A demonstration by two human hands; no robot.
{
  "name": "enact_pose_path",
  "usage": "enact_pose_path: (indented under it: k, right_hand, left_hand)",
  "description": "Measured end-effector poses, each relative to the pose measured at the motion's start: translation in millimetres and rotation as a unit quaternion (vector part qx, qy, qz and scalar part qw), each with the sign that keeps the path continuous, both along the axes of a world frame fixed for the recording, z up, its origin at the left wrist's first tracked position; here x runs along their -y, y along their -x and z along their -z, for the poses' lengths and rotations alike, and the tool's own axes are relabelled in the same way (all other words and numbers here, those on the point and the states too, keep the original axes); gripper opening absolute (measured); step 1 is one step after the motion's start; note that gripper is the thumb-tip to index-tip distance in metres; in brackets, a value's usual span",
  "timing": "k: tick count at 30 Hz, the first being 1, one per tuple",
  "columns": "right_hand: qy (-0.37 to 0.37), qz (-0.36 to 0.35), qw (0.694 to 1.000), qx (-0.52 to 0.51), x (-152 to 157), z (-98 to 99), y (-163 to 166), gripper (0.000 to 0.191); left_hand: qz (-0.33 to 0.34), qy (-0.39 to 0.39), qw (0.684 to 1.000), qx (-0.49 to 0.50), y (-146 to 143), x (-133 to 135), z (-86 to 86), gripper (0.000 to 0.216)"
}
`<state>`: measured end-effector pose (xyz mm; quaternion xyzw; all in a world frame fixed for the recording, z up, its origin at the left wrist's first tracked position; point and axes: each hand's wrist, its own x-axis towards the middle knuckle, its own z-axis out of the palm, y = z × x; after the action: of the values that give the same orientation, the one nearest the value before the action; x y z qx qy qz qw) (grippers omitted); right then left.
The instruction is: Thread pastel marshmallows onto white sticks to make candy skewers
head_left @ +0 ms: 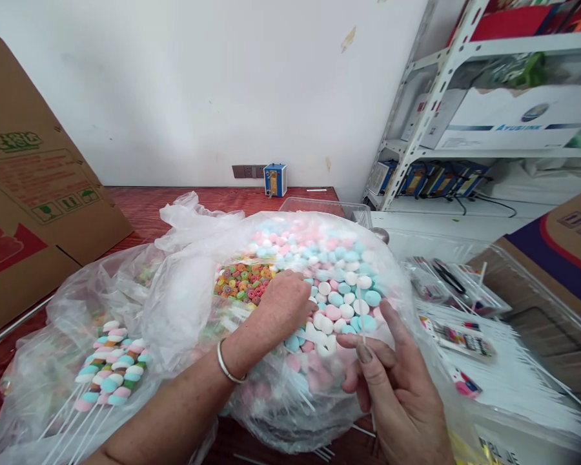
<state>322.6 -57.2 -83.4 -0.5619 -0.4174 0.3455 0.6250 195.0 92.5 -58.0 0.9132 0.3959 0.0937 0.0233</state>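
Head view, the only one. Looked down on a clear plastic bag (179, 290) heaped with pastel sweets (341, 284), pink, white and blue, set on a red-brown tabletop (135, 203). Had the left hand (285, 300) sunk knuckles-up at the bag's middle, on the line between the pastel sweets and a patch of small coloured ring sweets (242, 281) at the bag's left side. Wore a silver bangle (227, 368) on that wrist. Curled the left grip down into the heap; could not tell it full or empty, with the fingertips buried. Held the right hand (397, 394) at the bag's near right edge, its grip closed in a pinch of thumb and fingers on a thin white stick (363, 323), bare, roughly upright, tip above the sweets.

Saw, left of the bag, a second bag (39, 374) with finished skewers (111, 368) of stacked sweets inside, and further left a cardboard box (33, 194). Saw, right of the bag, loose white sticks (508, 381) in a heap; behind the bag, near the wall, a small blue box (275, 179); behind and right of the bag, a metal shelf (440, 84).

Judged the step as picking: one sweet to be drawn from the heap, with the bare stick at the ready beside it. Judged the next move to call for a single sweet isolated in the left fingertips, lifted clear of the bag, then met squarely by the stick's tip and pushed through the centre, without splitting it or slipping toward the fingers.
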Motion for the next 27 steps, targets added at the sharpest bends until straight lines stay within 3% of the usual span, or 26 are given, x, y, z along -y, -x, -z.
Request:
enact_pose_path:
  k: [5,10,17,22,27]
  right_hand:
    - [0.025,0.004,0.999,0.022,2.7,-2.6,-2.0,0.057]
    - [0.037,0.020,0.999,0.006,0.7,-1.3,0.5,0.053]
    - [0.012,-0.005,0.999,0.041,0.6,14.8,-1.9,0.048]
    - [0.022,-0.026,0.999,0.040,-0.5,16.0,-1.6,0.046]
    - [0.027,-0.027,0.998,0.046,-0.8,17.1,-2.9,0.046]
  left_hand:
    - [-0.026,-0.019,0.998,0.054,1.4,8.0,8.8,0.002]
    - [0.018,0.002,0.990,0.137,0.9,-1.9,12.2,0.014]
    - [0.043,-0.006,0.996,0.075,-1.5,-9.8,20.0,0.015]
    - [0.070,-0.016,0.995,0.062,-3.2,-10.3,18.4,0.015]
    - [0.003,-0.001,0.995,0.095,-2.2,-7.8,13.1,0.012]
